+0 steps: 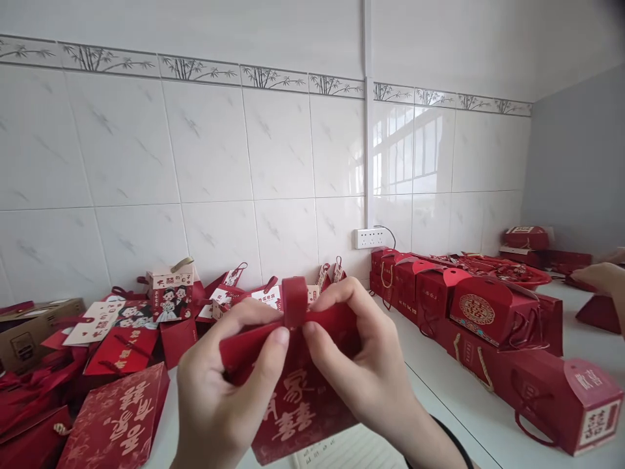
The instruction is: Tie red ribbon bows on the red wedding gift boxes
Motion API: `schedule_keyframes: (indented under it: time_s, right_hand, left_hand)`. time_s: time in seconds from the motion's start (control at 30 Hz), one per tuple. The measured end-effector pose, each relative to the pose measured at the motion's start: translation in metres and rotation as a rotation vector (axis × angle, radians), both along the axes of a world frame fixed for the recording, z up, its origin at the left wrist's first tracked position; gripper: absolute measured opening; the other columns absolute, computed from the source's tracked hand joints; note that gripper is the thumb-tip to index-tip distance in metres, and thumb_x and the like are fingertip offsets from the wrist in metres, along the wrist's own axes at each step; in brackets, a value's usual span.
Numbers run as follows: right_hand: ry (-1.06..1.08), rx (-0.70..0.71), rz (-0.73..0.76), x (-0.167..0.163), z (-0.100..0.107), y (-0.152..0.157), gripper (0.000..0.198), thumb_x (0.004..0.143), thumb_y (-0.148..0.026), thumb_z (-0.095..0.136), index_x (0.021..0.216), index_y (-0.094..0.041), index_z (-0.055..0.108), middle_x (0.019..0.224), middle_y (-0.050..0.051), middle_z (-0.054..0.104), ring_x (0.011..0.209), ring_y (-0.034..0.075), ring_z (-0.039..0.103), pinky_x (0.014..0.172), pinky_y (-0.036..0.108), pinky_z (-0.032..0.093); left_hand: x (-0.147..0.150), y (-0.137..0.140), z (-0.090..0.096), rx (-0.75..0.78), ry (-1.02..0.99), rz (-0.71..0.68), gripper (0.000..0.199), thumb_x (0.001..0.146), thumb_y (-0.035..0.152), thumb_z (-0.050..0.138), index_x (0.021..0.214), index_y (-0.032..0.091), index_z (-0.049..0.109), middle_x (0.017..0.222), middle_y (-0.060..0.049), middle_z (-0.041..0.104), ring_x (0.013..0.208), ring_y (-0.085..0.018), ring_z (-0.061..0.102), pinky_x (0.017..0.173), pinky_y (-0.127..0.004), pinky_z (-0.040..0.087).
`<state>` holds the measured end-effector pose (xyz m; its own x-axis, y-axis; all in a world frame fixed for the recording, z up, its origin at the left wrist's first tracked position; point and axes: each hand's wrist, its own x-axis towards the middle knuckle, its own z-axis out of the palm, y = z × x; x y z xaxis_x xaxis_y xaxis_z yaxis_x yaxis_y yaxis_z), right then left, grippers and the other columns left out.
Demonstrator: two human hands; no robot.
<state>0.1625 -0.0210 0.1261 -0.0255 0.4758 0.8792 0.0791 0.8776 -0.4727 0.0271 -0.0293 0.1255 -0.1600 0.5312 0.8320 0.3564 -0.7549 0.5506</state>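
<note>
Between my two hands is a red gift bag (288, 417) with pale gold characters on its front and a red strap handle (295, 303) looped over its top. My left hand (232, 378) grips the bag's top edge left of the strap, thumb in front and fingers behind. On the other side, my right hand (364, 355) pinches the top edge close to the strap's base. The two thumbs nearly meet below the strap. Beneath the bag, a lined notebook (342, 449) with handwriting lies on the white table, partly hidden.
Red gift boxes and bags (129, 352) are heaped at the left beside a brown carton (39, 335). A row of red boxes (493, 312) runs along the right. A power strip (370, 238) is on the tiled wall. Another person's hand (605, 283) shows at the far right.
</note>
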Motion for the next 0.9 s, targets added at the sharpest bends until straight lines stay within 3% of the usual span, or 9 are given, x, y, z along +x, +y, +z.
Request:
schedule_keyframes:
  time_s: [0.2,0.5,0.7,0.9]
  right_hand:
    - [-0.092,-0.008,0.015,0.013,-0.002,-0.004,0.01,0.08,-0.012,0.054,0.081,-0.021,0.049,0.072,-0.005,0.055,0.058,0.006,0.05,0.052,0.015,0.042]
    - [-0.086,-0.051,-0.103,0.012,-0.003,-0.004,0.006,0.08,-0.018,0.058,0.079,-0.02,0.052,0.073,-0.003,0.057,0.059,0.008,0.053,0.049,0.016,0.044]
    - [-0.06,-0.057,-0.066,0.012,-0.003,-0.006,0.004,0.08,-0.019,0.059,0.08,-0.021,0.055,0.083,0.001,0.062,0.072,0.013,0.059,0.058,0.02,0.05]
    - [-0.027,-0.172,-0.01,0.012,-0.003,-0.007,0.008,0.08,-0.024,0.06,0.077,-0.02,0.053,0.075,0.001,0.059,0.057,0.011,0.055,0.047,0.019,0.046]
  left_hand:
    - [0.001,-0.011,0.0,-0.209,0.058,-0.096,0.016,0.075,0.037,0.06,0.078,0.021,0.064,0.059,0.004,0.061,0.052,-0.011,0.056,0.044,-0.018,0.044]
    - [0.006,-0.009,0.001,-0.208,-0.018,-0.27,0.013,0.076,0.03,0.058,0.077,0.019,0.063,0.062,0.003,0.063,0.054,-0.01,0.058,0.048,-0.017,0.046]
    - [0.003,-0.011,0.004,-0.193,0.069,-0.195,0.013,0.077,0.029,0.057,0.068,0.019,0.058,0.056,0.004,0.059,0.049,-0.009,0.053,0.044,-0.017,0.042]
    - [-0.001,-0.012,0.004,-0.193,0.132,-0.116,0.019,0.078,0.033,0.056,0.066,0.02,0.056,0.047,0.005,0.051,0.04,-0.008,0.045,0.037,-0.018,0.037]
